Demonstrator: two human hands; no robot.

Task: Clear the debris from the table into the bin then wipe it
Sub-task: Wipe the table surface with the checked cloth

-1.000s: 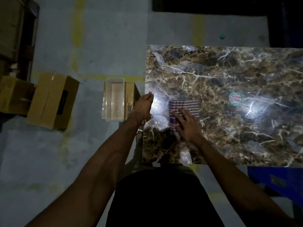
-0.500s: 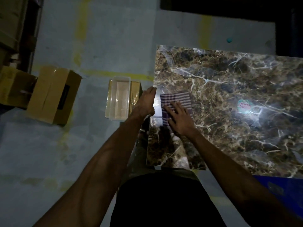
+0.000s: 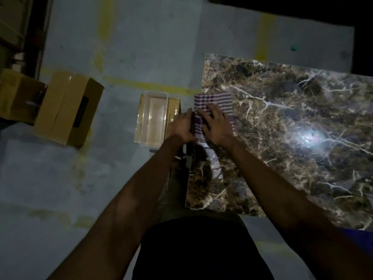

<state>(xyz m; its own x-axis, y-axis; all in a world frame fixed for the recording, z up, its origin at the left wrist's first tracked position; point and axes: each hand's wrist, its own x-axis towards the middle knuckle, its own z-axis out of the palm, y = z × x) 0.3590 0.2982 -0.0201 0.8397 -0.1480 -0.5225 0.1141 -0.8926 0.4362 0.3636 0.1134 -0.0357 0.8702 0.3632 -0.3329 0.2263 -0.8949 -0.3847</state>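
Pressing our flat, spread right hand (image 3: 217,126) on the checked cloth (image 3: 214,102) at the bench (image 3: 282,138) edge, left hand (image 3: 181,127) cupped alongside above the bin (image 3: 153,118), we judge clearing nearly done, wiping left.

You stand at the near left corner of the table (image 3: 282,138). The cloth (image 3: 214,102) lies on the table, right at its left edge. Your right hand (image 3: 217,126) rests on the cloth. Your left hand (image 3: 180,128) is just left of the table edge. The bin (image 3: 153,118) sits on the floor, left of the table. A cardboard box (image 3: 66,110) sits farther left of the table.
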